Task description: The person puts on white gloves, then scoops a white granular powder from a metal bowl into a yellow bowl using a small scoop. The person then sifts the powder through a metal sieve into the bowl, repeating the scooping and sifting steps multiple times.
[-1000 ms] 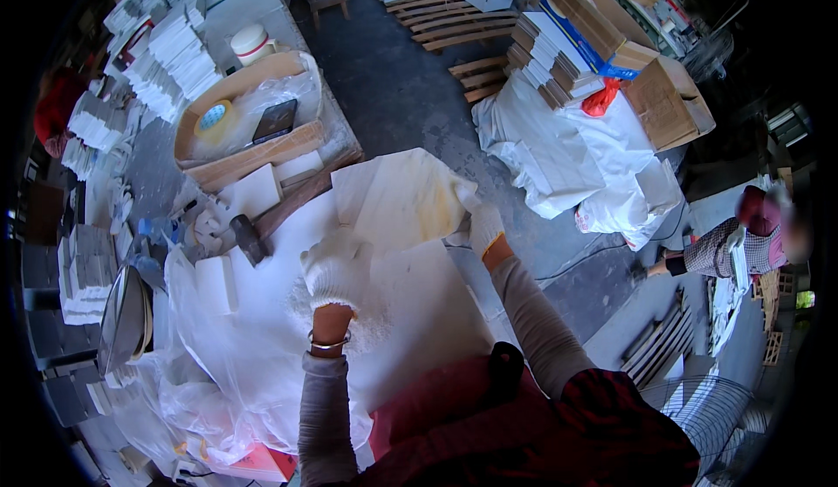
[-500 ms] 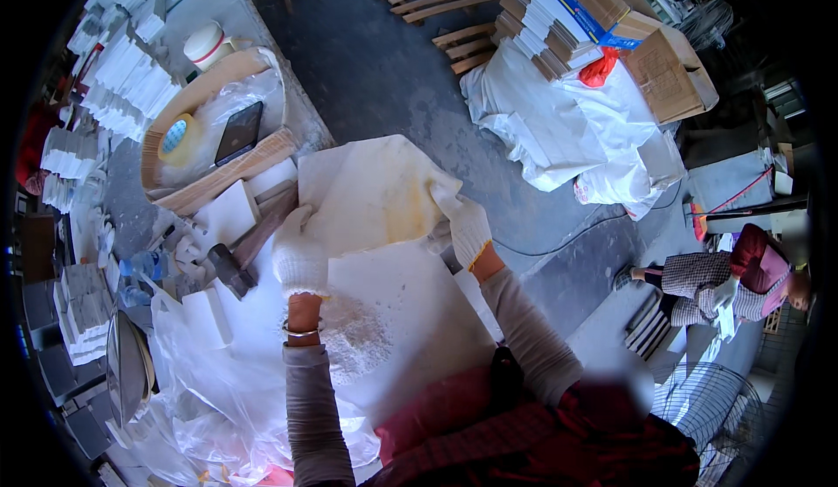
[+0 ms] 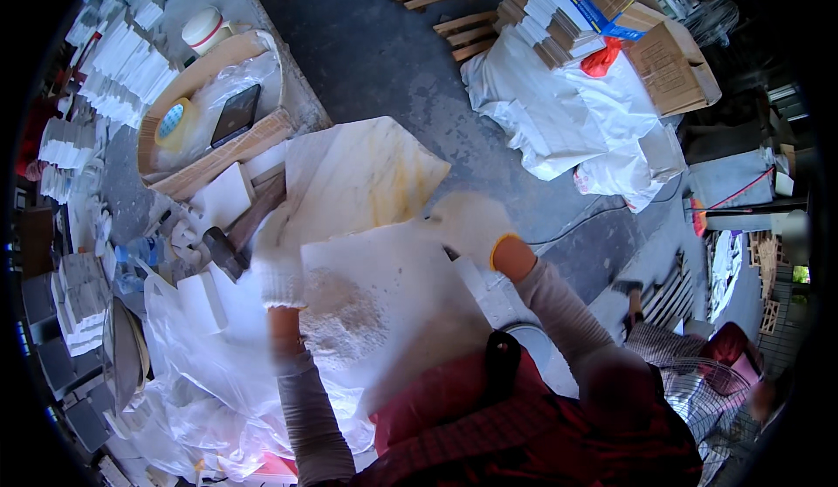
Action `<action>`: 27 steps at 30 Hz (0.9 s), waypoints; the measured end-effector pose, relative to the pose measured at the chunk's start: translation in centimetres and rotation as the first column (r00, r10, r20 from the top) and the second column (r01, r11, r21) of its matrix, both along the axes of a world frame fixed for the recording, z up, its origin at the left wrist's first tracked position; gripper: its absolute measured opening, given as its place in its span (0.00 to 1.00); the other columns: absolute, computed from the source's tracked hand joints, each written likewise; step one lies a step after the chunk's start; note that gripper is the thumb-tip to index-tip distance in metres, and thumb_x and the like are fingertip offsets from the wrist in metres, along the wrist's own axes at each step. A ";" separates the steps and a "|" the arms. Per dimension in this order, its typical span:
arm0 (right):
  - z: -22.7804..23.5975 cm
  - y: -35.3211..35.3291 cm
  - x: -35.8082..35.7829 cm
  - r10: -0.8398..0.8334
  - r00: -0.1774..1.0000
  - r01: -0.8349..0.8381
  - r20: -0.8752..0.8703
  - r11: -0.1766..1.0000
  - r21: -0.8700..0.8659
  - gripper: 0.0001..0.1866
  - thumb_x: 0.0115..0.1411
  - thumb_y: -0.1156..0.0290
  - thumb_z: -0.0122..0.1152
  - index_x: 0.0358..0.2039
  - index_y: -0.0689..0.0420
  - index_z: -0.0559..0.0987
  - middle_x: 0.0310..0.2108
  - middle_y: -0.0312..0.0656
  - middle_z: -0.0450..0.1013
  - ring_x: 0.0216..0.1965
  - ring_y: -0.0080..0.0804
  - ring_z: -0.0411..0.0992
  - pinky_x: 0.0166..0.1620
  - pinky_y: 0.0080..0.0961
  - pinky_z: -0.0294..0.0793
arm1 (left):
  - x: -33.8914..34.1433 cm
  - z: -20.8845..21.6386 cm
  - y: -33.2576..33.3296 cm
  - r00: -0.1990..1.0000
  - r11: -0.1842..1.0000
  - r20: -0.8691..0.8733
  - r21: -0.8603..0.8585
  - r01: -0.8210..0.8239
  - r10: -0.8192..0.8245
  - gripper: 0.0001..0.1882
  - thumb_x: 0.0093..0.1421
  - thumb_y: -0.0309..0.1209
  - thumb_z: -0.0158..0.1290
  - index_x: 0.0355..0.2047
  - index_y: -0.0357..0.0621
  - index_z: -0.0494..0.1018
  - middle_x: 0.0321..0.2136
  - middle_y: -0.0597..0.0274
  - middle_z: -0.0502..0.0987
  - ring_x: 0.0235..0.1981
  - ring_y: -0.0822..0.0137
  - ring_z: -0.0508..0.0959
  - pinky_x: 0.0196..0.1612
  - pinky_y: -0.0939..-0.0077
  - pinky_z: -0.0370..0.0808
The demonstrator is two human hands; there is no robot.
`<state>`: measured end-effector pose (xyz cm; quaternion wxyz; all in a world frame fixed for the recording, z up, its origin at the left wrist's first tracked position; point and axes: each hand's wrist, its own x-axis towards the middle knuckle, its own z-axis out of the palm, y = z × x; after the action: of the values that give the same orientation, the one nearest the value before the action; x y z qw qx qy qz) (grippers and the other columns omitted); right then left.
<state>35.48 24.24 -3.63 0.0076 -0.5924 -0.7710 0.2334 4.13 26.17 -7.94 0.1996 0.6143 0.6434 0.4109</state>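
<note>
A white marble slab (image 3: 362,173) with yellow-brown streaks lies across the far part of a pale work surface (image 3: 419,291). Along the slab's lower left edge is my left hand (image 3: 281,260), in a white knitted glove, its fingers smeared by motion. My right hand (image 3: 471,228), gloved alike with a yellow cuff edge, is beside the slab's lower right edge; blur hides its fingers and whether they touch the stone. White powder and crumbs (image 3: 345,321) cover the surface in front of me. Left of my left hand rests a hammer (image 3: 225,254) with a wooden handle.
A cut-down cardboard box (image 3: 223,160) at the upper left holds a phone and a tape roll. Clear plastic sheeting (image 3: 192,391) lies at lower left. White stone stacks (image 3: 131,72) stand far left. Another person (image 3: 690,347) sits at right, behind a wire fan guard (image 3: 711,391).
The slab's streaked face shows more fully now, and its right corner is uncovered. My right hand has moved off that corner, right and nearer. My left hand has shifted slightly left.
</note>
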 end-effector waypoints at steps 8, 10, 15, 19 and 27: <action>0.6 -5.4 -5.3 0.225 0.974 -0.225 0.012 0.974 0.034 0.10 0.58 0.68 0.53 0.39 0.52 0.78 0.32 0.44 0.78 0.31 0.45 0.77 0.33 0.44 0.75 | -9.0 6.7 -3.2 0.930 0.958 0.230 -0.061 -0.281 0.288 0.19 0.65 0.36 0.51 0.48 0.32 0.76 0.45 0.52 0.80 0.44 0.65 0.77 0.50 0.73 0.72; 0.1 -5.7 -4.7 0.298 0.951 -0.300 0.078 0.954 0.012 0.09 0.57 0.70 0.53 0.38 0.52 0.79 0.30 0.44 0.77 0.30 0.46 0.77 0.32 0.44 0.75 | -9.2 7.5 -5.0 0.923 0.963 0.274 -0.050 -0.266 0.270 0.20 0.66 0.37 0.48 0.49 0.32 0.75 0.45 0.52 0.79 0.44 0.65 0.78 0.52 0.72 0.72; 2.9 -6.4 -0.9 0.367 0.902 -0.363 0.228 0.930 -0.060 0.10 0.57 0.70 0.51 0.33 0.55 0.81 0.29 0.48 0.78 0.31 0.47 0.78 0.32 0.45 0.75 | -8.5 8.6 -11.4 0.903 0.928 0.220 -0.138 -0.346 0.369 0.21 0.67 0.36 0.46 0.49 0.29 0.74 0.46 0.51 0.79 0.46 0.61 0.78 0.54 0.68 0.72; 6.4 -6.5 0.5 0.275 0.935 -0.271 0.226 0.961 -0.049 0.11 0.60 0.68 0.49 0.34 0.54 0.81 0.31 0.46 0.78 0.33 0.47 0.77 0.34 0.44 0.75 | -7.5 8.0 -15.3 0.871 0.901 0.237 -0.181 -0.395 0.430 0.20 0.67 0.36 0.47 0.48 0.30 0.75 0.46 0.53 0.79 0.47 0.62 0.77 0.55 0.69 0.71; 3.7 -7.8 1.3 0.101 0.918 0.044 -0.384 0.935 0.351 0.16 0.62 0.63 0.53 0.50 0.45 0.80 0.39 0.42 0.79 0.37 0.45 0.77 0.38 0.38 0.75 | -1.7 6.4 -17.8 0.951 0.945 0.019 -0.120 -0.305 0.309 0.13 0.63 0.27 0.54 0.47 0.35 0.76 0.47 0.53 0.78 0.48 0.58 0.76 0.54 0.67 0.71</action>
<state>36.83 16.47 0.10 0.2661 -0.5104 -0.7912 0.2065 2.44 8.36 -1.53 0.1806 0.4860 0.7501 0.4104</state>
